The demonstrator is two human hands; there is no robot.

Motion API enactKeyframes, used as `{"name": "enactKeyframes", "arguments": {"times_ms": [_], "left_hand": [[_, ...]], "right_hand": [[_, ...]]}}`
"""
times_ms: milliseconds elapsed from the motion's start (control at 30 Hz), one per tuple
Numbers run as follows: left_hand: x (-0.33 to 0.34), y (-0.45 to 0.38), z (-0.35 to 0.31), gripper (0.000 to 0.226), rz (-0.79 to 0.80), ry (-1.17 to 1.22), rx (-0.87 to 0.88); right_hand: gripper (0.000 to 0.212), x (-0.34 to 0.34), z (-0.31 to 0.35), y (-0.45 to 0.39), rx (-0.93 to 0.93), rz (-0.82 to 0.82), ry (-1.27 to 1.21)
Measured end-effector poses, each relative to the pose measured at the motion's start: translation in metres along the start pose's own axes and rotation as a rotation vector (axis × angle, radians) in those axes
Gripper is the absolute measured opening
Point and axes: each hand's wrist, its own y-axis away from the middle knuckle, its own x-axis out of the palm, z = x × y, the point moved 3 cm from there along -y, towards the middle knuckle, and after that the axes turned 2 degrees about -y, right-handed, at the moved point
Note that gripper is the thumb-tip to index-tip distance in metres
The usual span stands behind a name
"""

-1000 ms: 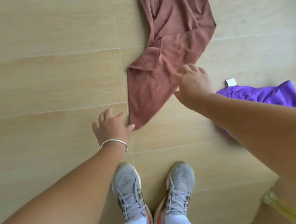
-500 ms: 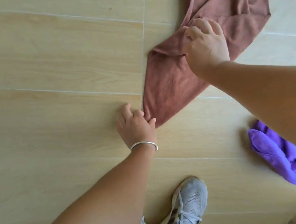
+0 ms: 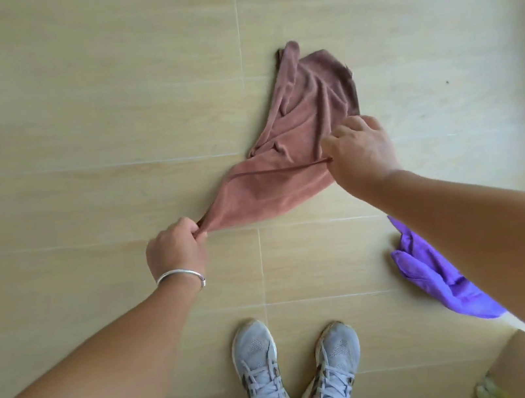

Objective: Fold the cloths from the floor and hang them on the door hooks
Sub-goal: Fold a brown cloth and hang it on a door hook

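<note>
Head view: we bend over a crumpled, reddish-brown terry cloth (image 3: 307, 143) on the pale tiled floor (image 3: 70, 126), gripping it at two points.

We judge this the pickup before the first fold. Our left hand (image 3: 174, 249) pinches a near corner between curled fingers; our right hand (image 3: 358, 152) closes on the dark hem, stretched taut between them. Next we need to lift and shake it flat. A crumpled purple cloth (image 3: 438, 277) waits on the floor beneath our right forearm.
</note>
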Motion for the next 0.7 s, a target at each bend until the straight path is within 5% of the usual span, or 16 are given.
{"name": "enactKeyframes", "arguments": {"times_ms": [267, 467, 700], "left_hand": [[-0.242, -0.066, -0.022, 0.013, -0.187, -0.209, 0.146], [-0.417, -0.073, -0.067, 0.013, -0.382, -0.148, 0.177], [-0.531, -0.024, -0.064, 0.007, -0.526, -0.105, 0.221]], "right_hand": [[0.014, -0.196, -0.026, -0.041, 0.140, -0.140, 0.040], [0.011, -0.351, -0.032, -0.065, 0.211, -0.284, 0.102], [0.008, -0.458, -0.028, -0.036, 0.263, -0.369, 0.112]]}}
